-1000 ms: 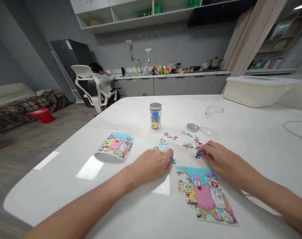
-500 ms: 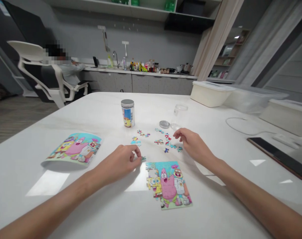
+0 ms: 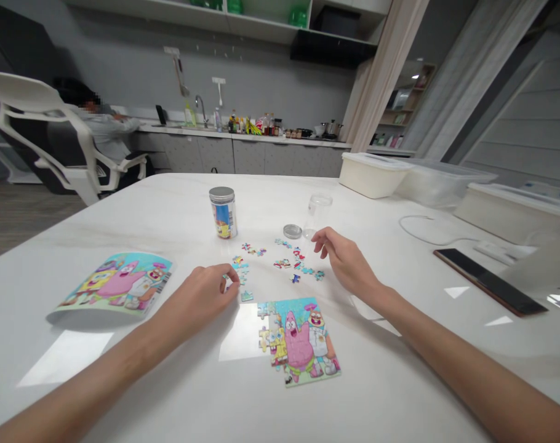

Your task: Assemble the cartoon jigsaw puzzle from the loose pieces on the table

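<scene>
Head view: left hand [image 3: 207, 291] curls beside puzzle pieces [image 3: 247, 296], whether pinching I cannot tell. Right hand [image 3: 347, 261], loosely spread, hovers near clear jar [image 3: 317, 216].

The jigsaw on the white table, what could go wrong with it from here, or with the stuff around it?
The left hand is close beside loose pieces, so a careless brush might scatter them. The partly built jigsaw has a ragged, gapped edge on the person's left; a bump there could knock pieces out of line. The right hand is near the clear jar, and a knock might tip it over.
</scene>
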Demonstrator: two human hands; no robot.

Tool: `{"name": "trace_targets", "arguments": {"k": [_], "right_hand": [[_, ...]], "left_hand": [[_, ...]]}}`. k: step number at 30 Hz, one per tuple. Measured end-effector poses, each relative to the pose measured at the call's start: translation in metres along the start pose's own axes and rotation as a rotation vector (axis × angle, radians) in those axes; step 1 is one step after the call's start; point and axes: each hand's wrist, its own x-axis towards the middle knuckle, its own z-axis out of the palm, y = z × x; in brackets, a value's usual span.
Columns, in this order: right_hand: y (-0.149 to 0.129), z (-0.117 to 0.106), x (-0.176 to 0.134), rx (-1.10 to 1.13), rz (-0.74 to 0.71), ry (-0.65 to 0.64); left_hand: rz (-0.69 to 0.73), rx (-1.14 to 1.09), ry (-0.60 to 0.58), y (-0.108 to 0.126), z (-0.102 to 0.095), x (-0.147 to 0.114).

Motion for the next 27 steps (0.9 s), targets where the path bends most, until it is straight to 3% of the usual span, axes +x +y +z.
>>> {"name": "trace_targets", "arguments": {"k": [7,14,17,21,27], "right_hand": [[-0.007,-0.004,-0.003,0.025,0.017,0.001],[-0.003,-0.014,0.002,-0.262,0.076,-0.261],[0.004,-0.022,0.003,-0.354,0.004,-0.392],[0.012,-0.028,0.002,-0.307,-0.116,-0.508],[0.016,-0.025,0.003,-0.21,-0.107,-0.549]], "left_hand": [[0.019,0.097,0.05,-0.006,0.002,0.001],[0.027,0.101,0.062,-0.006,0.004,0.0],[0.019,0.106,0.04,-0.006,0.005,0.0],[0.019,0.116,0.019,-0.005,0.005,0.0],[0.016,0.107,0.029,-0.004,0.005,-0.001]]}}
